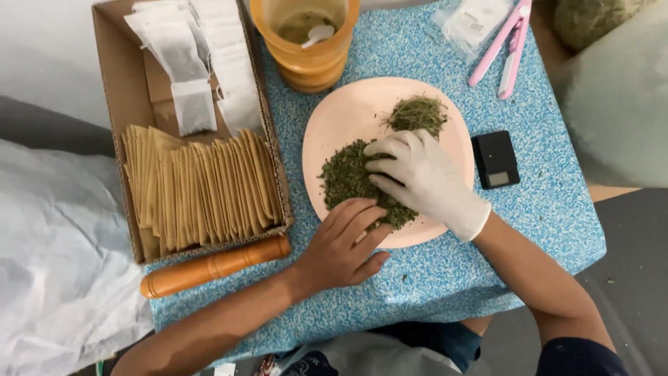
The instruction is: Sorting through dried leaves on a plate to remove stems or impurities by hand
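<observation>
Nearest me: my left hand [344,244], bare, resting on the near rim of the pink plate [348,115], fingers loosely curled into the edge of the dried green herb pile [351,177]; whether anything is pinched between them I cannot tell

Next: my right hand [421,174], in a white glove, lying palm down across the same pile, fingers spread and pressing on the herbs, not closed around anything

The pile sits on the near-left part of the plate; a smaller, stalkier clump of herbs [417,113] lies at the plate's far edge, apart from the main heap

Plate stands on a blue speckled tabletop [445,278]

Left of the plate: a wooden rod [216,267] lying along the near side of a cardboard box [111,104], which holds a row of brown paper envelopes [202,188] and, further back, white filter bags [191,69]

Right of the plate: a small black pocket scale [495,159]

Farthest: an orange tub [306,52] with a white scoop [319,33] inside, and a pink clamp-shaped tool [504,45] beside clear packets [473,21]
</observation>
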